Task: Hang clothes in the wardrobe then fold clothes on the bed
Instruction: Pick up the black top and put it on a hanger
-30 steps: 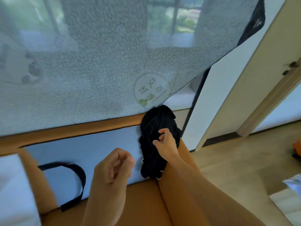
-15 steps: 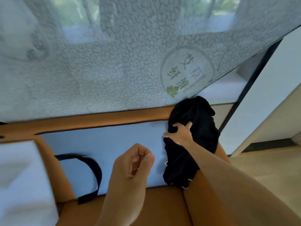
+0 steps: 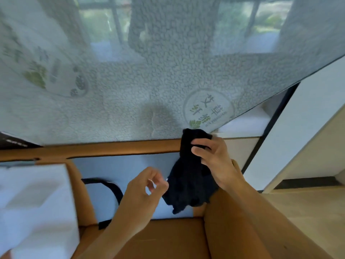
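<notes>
- The right hand (image 3: 214, 161) grips the black garment (image 3: 188, 186) near its top; the garment hangs before the tan box (image 3: 158, 240).
- The left hand (image 3: 143, 186) is curled at the garment's edge; I cannot tell whether it pinches.
- Probably the step is picking up clothes; next, both hands must spread the garment.

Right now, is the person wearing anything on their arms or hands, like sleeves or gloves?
No. The left arm and right arm are bare, with no sleeves in view. The left hand and right hand have no gloves, and no watch, bracelet or ring shows.
</notes>
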Demonstrator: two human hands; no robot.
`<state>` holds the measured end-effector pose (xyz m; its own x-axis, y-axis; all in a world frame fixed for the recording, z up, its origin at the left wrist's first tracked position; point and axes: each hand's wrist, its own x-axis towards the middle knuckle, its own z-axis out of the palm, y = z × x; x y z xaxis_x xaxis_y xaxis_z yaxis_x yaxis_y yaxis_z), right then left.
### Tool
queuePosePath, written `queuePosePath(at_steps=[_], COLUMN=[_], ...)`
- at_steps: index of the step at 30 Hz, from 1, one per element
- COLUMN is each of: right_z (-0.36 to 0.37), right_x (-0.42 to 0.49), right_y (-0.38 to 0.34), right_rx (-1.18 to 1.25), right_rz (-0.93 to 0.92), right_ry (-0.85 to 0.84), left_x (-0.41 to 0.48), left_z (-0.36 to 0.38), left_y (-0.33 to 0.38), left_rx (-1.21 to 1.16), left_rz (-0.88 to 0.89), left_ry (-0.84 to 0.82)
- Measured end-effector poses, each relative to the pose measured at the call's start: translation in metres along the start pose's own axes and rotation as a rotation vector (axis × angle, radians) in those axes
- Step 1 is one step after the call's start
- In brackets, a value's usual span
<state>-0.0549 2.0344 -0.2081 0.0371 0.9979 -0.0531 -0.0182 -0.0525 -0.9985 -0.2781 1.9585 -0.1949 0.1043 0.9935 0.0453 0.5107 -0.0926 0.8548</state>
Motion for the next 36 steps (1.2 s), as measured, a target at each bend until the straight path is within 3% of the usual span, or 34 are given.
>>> queuePosePath(at_steps=[3, 7, 11, 16, 20, 23, 25, 28, 32, 36], right_z=[0.023, 0.057, 0.086, 0.117, 0.145, 0.172, 0.19, 0.223, 0.249, 0.253], right_x=[-0.037, -0.081, -0.109, -0.137, -0.18, -0.232, -0.268, -0.303, -0.293, -0.288], right_y=[-0.071, -0.159, -0.219, -0.251, -0.255, -0.253, -0.252, -0.252, -0.237, -0.25], right_rx=[0.116, 0.199, 0.155, -0.077, -0.288, -0.522, -0.575, -0.462, -0.27, 0.044], right_rz=[-0.108, -0.228, -0.278, -0.191, -0.096, -0.176, -0.236, -0.219, -0.225, -0.205], right_ry=[-0.172, -0.319, -0.271, -0.255, -0.33, -0.303, -0.375, -0.522, -0.357, -0.267], left_x=[-0.011, -0.026, -0.046, -0.084, -0.118, -0.143, -0.158, -0.181, -0.206, -0.225], left_z=[-0.013, -0.052, -0.114, -0.201, -0.251, -0.273, -0.285, -0.293, -0.306, -0.335], left_y=[0.009, 0.04, 0.074, 0.129, 0.156, 0.175, 0.182, 0.187, 0.184, 0.161], left_rx=[0.062, 0.102, 0.081, 0.049, -0.083, -0.307, -0.439, -0.611, -0.758, -0.432], left_rz=[0.0, 0.157, 0.2, 0.184, 0.083, -0.078, -0.201, -0.27, -0.143, 0.08], left_ry=[-0.025, 0.08, 0.206, 0.102, 0.147, 0.233, 0.244, 0.144, -0.075, -0.089])
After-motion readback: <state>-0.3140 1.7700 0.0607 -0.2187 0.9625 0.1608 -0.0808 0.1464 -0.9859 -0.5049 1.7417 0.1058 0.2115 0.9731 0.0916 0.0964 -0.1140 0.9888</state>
